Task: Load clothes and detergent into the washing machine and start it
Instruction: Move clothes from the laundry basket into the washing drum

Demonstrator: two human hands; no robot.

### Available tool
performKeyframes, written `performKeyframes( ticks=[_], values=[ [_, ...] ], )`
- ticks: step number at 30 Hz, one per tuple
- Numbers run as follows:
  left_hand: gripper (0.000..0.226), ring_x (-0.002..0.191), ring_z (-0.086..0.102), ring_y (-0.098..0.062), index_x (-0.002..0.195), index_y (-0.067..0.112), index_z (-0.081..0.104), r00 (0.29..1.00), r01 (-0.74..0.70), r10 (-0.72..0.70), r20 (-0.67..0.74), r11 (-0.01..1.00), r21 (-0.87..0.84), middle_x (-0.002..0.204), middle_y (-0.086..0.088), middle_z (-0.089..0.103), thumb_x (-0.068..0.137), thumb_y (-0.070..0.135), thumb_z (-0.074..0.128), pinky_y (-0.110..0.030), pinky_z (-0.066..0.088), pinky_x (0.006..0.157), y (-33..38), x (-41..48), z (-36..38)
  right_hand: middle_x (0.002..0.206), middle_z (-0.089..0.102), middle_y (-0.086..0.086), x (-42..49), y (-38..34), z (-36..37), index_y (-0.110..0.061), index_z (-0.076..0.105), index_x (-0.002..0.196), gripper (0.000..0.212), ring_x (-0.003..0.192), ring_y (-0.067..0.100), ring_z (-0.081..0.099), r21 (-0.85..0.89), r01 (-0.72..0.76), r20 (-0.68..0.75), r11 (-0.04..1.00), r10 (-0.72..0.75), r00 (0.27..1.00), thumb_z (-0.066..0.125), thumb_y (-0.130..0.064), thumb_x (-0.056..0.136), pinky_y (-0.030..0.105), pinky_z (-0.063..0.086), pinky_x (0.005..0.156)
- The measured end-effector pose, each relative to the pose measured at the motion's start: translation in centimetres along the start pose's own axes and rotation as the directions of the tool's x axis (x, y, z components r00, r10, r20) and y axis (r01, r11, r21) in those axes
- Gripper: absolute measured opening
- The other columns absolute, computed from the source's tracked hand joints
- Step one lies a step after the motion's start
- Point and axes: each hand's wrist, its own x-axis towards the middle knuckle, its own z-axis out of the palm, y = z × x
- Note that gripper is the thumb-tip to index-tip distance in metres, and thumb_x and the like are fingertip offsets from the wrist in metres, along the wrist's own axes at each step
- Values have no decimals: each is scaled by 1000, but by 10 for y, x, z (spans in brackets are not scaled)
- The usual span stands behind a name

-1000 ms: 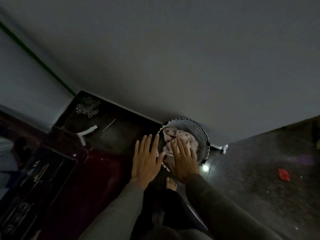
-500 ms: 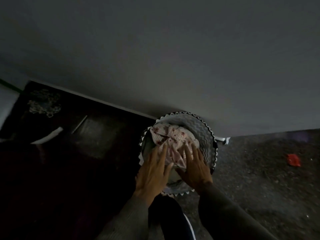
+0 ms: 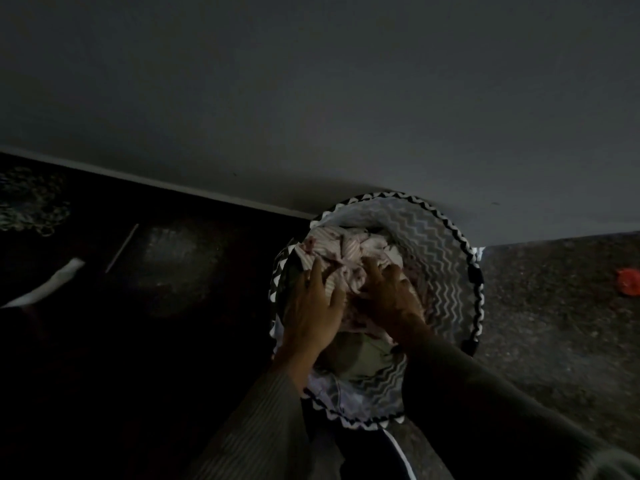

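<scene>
Super dark shot, the floor (image 3: pixel 104 358) on the left was basically a black blur. The clothes (image 3: pixel 341 258), a crumpled pale bundle with pinkish specks, sat in the zigzag basket (image 3: pixel 441 271) by the wall (image 3: pixel 311 98). The left hand (image 3: pixel 313 306) lay on them, fingers straightish, and the right hand (image 3: pixel 391 296) had its fingers curled into them.

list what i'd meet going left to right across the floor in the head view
white strip → thin stick → left hand → right hand → small red object. The basket and the patterned cloth overlap the hands, so they are left out.
</scene>
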Motion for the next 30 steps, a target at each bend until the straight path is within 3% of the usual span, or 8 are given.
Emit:
performKeyframes(
  ticks=[7,10,13,16,20,25,27,30],
  values=[
    [70,146,31,-27,156,22,25,993,95,-81,83,980,-174,160,-7,29,96,48,51,-46,32,116,-2,-1,-6,122,64,24,-14,1,-23,-6,56,133,46,114,41,59,294,127,-164,947,-81,983,55,-19,89,38,44,92],
    [72,141,39,-26,153,30,30,991,126,-105,87,948,-291,155,-3,39,91,59,52,-46,38,112,0,-12,-10,121,66,21,-39,-11,-36,0,63,124,62,114,34,61,464,240,-302,853,-103,948,41,-32,75,34,43,100],
    [66,136,44,-23,152,34,32,987,154,-120,105,880,-449,152,2,42,94,57,53,-38,42,108,10,-24,-20,116,67,7,-67,-21,-40,-5,67,116,58,110,21,61,588,278,-311,760,-104,945,43,-31,69,14,44,94],
    [61,120,57,-16,145,44,33,972,236,-176,157,717,-656,142,15,48,91,59,56,-30,53,91,25,-45,-35,113,69,1,-94,-26,-40,-13,67,111,44,107,18,65,627,382,-403,679,-137,905,46,-10,73,36,54,88],
    [100,118,63,-22,142,38,46,982,190,-109,156,579,-793,139,4,59,56,86,67,-50,53,97,34,-63,-49,107,70,9,-131,-42,-52,-4,64,107,42,101,25,67,726,478,-460,495,-168,872,38,17,81,48,55,85],
    [110,114,65,-31,138,15,55,956,242,67,286,373,-896,129,-14,65,48,71,84,-44,54,92,51,-89,-64,106,66,19,-161,-54,-72,-3,56,107,31,100,40,63,801,495,-441,336,-228,868,47,14,84,63,49,85],
    [109,99,72,-29,131,11,61,955,263,42,294,336,-904,116,-15,72,39,60,93,-38,59,77,60,-103,-70,111,65,16,-171,-56,-83,-6,48,115,42,104,33,64,780,509,-439,364,-262,860,49,21,83,57,52,88],
    [72,96,72,-30,128,6,62,972,201,56,228,304,-931,110,-14,74,64,27,87,-38,60,78,78,-125,-81,119,65,11,-188,-56,-102,-8,32,127,59,107,24,66,800,491,-384,344,-335,860,57,23,83,42,56,88]
  ],
)
